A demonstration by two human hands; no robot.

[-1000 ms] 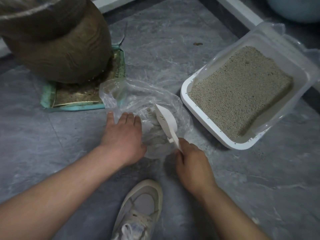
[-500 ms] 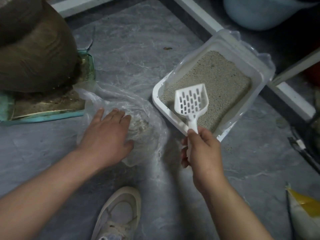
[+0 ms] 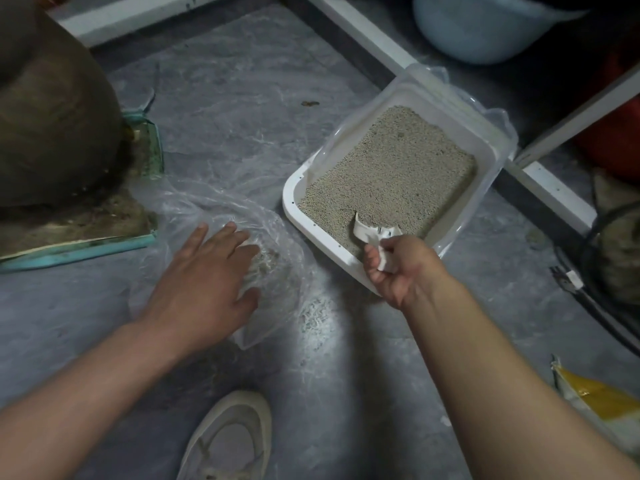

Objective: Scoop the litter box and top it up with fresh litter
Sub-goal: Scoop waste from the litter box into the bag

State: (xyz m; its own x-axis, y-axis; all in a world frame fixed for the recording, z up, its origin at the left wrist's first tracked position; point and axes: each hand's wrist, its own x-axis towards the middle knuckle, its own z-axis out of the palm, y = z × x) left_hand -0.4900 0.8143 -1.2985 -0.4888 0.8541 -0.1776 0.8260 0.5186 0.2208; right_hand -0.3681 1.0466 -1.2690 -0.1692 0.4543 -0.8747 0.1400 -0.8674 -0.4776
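Gripping the white scoop [image 3: 375,235] by its handle, the right hand [image 3: 398,268] is sitting at center right of the frame with its fingers curled tight around it. The scoop's head is dipping into the litter [image 3: 391,174] at the near corner of the litter box [image 3: 294,188], and its slots are mostly hidden from this angle. The box is lying right of center, white-rimmed with a clear liner or cover showing around its far edges, and the grey-beige litter is filling its floor fairly evenly. The left hand [image 3: 204,282] is resting left of center on a clear plastic bag [image 3: 277,282], fingers straight and spread, pressing flat and clasping nothing. Some clumped litter is showing through the bag just beyond the fingertips. The bag is lying on the grey floor [image 3: 225,98] between the box and a teal-edged mat [image 3: 69,251] at the left, touching neither hand's forearm. A large brown pot [image 3: 52,116] is standing on that mat at upper left. A pale shoe [image 3: 232,441] is showing at bottom center, and a yellow bag [image 3: 588,396] is peeking in at lower right.
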